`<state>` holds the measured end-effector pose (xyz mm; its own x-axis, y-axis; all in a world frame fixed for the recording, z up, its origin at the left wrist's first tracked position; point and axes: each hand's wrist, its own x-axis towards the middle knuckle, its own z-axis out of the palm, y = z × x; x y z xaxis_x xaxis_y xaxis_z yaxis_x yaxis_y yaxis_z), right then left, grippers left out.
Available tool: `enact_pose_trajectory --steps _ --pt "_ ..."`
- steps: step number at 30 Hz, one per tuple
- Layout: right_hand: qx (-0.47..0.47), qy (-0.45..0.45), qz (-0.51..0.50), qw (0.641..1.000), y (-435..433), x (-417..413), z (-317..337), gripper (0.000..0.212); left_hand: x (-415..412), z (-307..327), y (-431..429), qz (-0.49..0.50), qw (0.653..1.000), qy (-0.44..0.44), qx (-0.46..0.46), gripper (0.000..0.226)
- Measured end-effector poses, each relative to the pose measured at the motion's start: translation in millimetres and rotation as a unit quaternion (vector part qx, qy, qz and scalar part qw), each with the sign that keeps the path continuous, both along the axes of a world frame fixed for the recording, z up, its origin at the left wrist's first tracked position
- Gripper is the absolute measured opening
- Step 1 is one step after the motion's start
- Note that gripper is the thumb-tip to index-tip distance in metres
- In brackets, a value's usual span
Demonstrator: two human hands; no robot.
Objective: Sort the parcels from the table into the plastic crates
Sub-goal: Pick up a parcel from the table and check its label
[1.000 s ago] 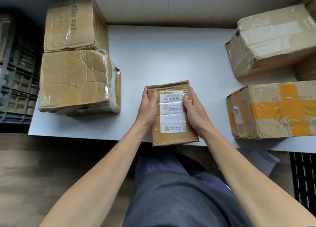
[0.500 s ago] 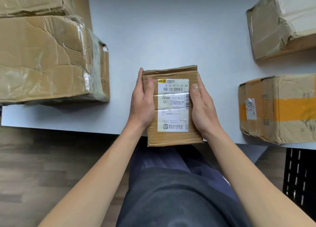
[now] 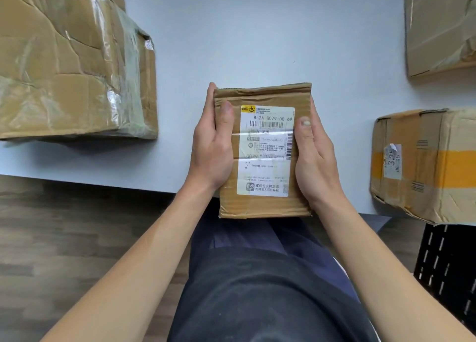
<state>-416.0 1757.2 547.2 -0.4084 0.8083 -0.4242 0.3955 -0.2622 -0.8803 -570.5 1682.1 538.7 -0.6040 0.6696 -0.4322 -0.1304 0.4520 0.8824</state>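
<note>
A small brown cardboard parcel [image 3: 262,207] with a white shipping label faces up, held over the near edge of the white table [image 3: 244,37]. My left hand [image 3: 212,148] grips its left side, thumb on the top face. My right hand [image 3: 313,159] grips its right side, thumb on the edge of the label. A large taped parcel [image 3: 64,66] lies on the table at the left. At the right lie a parcel with a yellow tape band [image 3: 427,164] and another brown parcel [image 3: 440,25] behind it.
A black plastic crate [image 3: 448,272] stands on the floor at the lower right, partly under the table edge. Wooden floor [image 3: 64,238] lies to the left of my legs.
The small parcel has come closer to me and now looks larger, both hands still gripping it. The view has dropped, so the far parcels and the left crate are out of sight.
</note>
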Motion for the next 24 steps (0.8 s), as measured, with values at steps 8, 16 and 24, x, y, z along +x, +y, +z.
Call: enact_pose_trajectory --steps 8,16,24 --pt "-0.003 0.013 -0.002 1.0 1.1 -0.6 -2.6 0.057 1.1 -4.4 0.2 0.008 1.0 -0.01 0.015 0.068" --pt "0.005 0.008 0.0 1.0 1.7 -0.4 -4.6 0.058 1.4 -4.3 0.1 0.01 1.0 -0.001 0.004 0.054" --pt "0.017 0.005 0.003 1.0 1.6 -0.8 -5.4 0.056 1.9 -5.9 0.6 0.008 1.0 0.004 0.003 0.054"
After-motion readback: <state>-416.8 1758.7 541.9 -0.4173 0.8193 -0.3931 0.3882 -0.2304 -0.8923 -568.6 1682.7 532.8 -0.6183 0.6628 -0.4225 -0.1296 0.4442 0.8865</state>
